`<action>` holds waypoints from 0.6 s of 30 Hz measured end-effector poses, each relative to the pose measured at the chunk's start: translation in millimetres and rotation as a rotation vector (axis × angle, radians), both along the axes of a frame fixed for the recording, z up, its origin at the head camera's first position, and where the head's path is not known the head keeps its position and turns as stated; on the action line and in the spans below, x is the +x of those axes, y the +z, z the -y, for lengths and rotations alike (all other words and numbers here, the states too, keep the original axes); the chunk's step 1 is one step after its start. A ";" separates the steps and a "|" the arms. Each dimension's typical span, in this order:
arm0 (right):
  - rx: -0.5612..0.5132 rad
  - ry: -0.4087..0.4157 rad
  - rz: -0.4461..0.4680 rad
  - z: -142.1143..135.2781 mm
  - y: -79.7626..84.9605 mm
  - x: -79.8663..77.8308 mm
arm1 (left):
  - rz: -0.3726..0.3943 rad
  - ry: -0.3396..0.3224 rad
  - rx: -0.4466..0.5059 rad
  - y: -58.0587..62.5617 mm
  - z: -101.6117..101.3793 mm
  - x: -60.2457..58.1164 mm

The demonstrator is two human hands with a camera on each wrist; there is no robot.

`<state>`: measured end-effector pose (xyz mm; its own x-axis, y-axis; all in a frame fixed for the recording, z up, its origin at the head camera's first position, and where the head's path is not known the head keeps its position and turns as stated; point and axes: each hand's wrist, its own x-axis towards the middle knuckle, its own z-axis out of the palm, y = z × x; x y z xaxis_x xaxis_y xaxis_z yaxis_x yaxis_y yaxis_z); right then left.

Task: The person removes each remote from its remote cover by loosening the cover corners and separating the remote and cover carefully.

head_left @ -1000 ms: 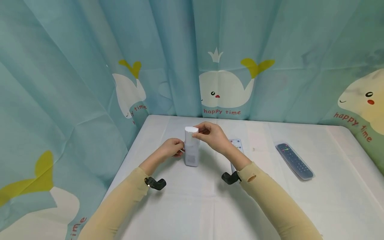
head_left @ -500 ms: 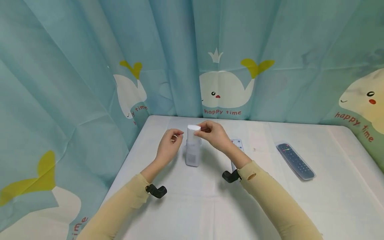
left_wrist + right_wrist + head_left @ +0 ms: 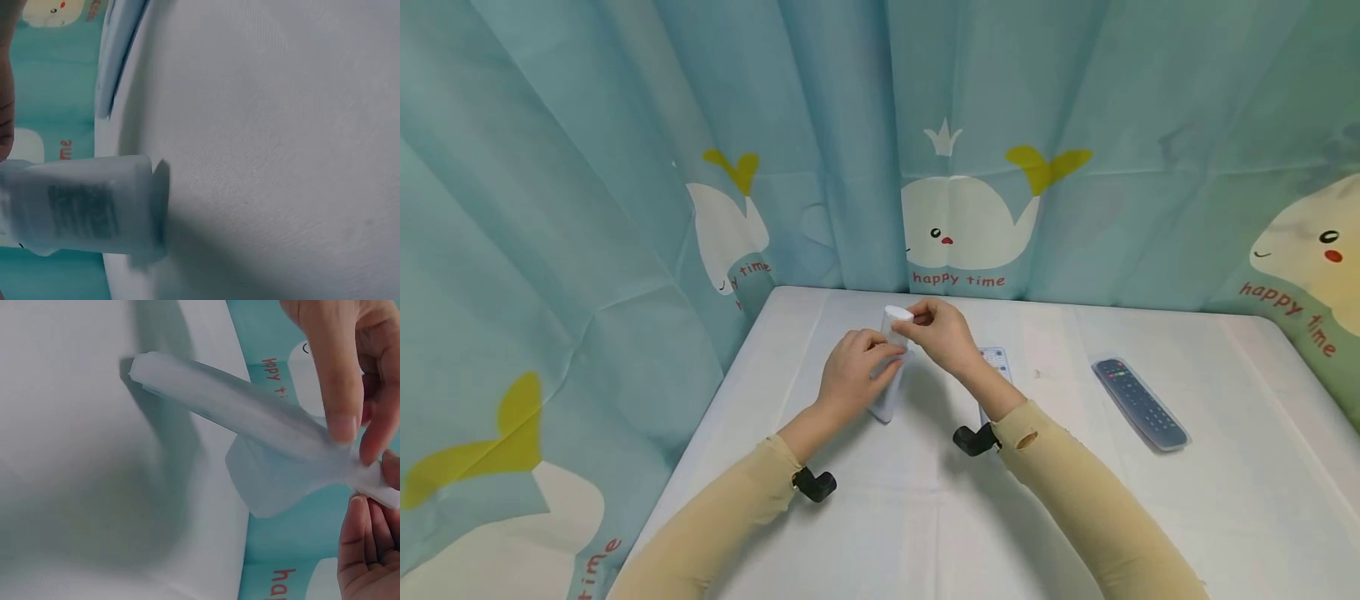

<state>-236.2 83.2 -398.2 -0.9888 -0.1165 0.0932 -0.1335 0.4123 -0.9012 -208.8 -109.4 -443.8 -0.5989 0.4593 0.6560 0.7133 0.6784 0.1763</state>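
A white remote control (image 3: 898, 313) stands tilted over the table, most of it inside a translucent plastic sleeve (image 3: 886, 402). Its white end sticks out at the top, where my right hand (image 3: 946, 338) pinches it between thumb and fingers. My left hand (image 3: 854, 372) pinches the sleeve's upper part just below, covering some of it in the head view. A dark printed label shows through the sleeve (image 3: 81, 209) in the left wrist view. From the right wrist, the sleeve (image 3: 269, 481) flares out loosely to one side, and its lower end is down at the tabletop.
A second white remote control (image 3: 997, 360) with buttons lies partly under my right forearm. Farther right lies a dark grey remote control (image 3: 1138, 404) in a clear cover. The white table (image 3: 880, 533) meets a blue whale-print curtain (image 3: 850, 167) at the back and left.
My left hand came off the sleeve's left side, rose, then moved right onto its upper part. The remote in its sleeve has shifted slightly right and leans more. My right hand keeps its pinch.
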 end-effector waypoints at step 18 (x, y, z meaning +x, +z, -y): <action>0.007 -0.001 -0.094 9.3 -0.2 2.8 | -0.236 -0.014 -0.196 -10.2 -6.4 5.1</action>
